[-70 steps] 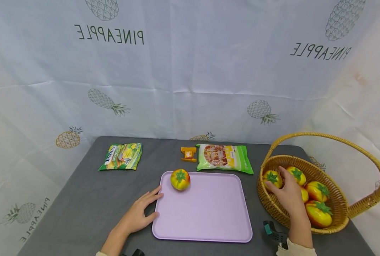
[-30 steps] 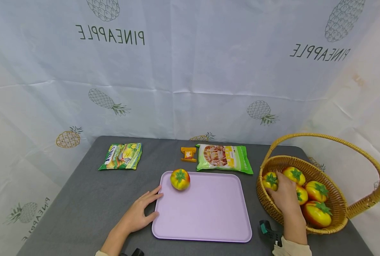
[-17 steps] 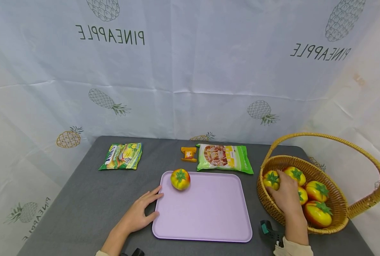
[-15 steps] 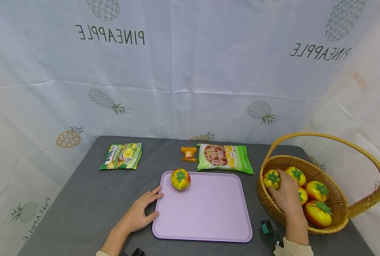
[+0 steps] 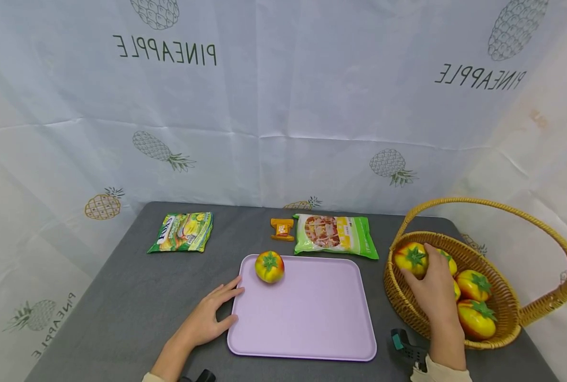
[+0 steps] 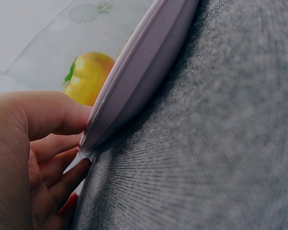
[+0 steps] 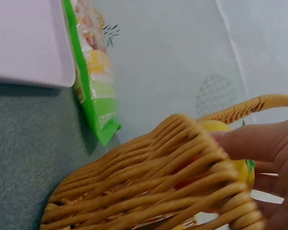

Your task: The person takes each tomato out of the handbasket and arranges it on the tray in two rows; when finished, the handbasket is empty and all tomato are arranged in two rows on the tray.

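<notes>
Behind, pineapple-print cloth [image 5: 283,95]; below, grey table [image 5: 121,313], left hand [image 5: 204,319] spread against tray [image 5: 307,315], right hand [image 5: 433,286] round fruit [image 5: 409,257].

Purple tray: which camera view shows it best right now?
The head view: the purple tray shows whole, all four corners in frame, with one fruit on it and the left hand at its left edge. The left wrist view shows only rim and outer side close up; the right wrist view, just one corner portion.
</notes>
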`<move>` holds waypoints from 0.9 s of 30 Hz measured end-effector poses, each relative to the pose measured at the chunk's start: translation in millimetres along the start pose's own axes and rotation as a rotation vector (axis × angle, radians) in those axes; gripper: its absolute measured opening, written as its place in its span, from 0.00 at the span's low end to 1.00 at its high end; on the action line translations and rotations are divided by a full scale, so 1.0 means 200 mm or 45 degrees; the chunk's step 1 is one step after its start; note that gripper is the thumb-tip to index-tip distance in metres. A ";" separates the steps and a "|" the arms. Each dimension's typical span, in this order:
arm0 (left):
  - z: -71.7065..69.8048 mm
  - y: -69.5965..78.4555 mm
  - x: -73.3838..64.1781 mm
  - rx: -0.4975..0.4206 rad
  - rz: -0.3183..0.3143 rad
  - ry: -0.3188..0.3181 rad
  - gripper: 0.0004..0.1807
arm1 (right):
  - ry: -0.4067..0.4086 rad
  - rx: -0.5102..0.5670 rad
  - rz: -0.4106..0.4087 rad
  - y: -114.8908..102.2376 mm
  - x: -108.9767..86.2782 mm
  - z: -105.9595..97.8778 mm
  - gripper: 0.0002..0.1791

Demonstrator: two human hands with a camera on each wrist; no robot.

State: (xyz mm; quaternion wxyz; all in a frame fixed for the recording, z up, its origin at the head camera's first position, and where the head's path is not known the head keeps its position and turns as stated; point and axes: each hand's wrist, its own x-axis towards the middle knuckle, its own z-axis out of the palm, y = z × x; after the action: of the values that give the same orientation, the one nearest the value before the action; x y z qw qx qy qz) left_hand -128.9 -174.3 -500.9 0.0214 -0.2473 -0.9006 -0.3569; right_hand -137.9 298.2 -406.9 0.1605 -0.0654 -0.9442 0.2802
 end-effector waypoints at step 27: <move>0.00 0.00 0.00 0.002 -0.028 -0.009 0.29 | 0.228 0.237 -0.263 -0.19 -0.01 0.11 0.42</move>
State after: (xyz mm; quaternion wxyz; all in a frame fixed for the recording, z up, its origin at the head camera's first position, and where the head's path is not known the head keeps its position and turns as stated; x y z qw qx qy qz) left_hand -128.9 -173.8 -500.3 0.0146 -0.2387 -0.9035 -0.3557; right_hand -144.4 253.8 -404.0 0.2774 0.0223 -0.8978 0.3413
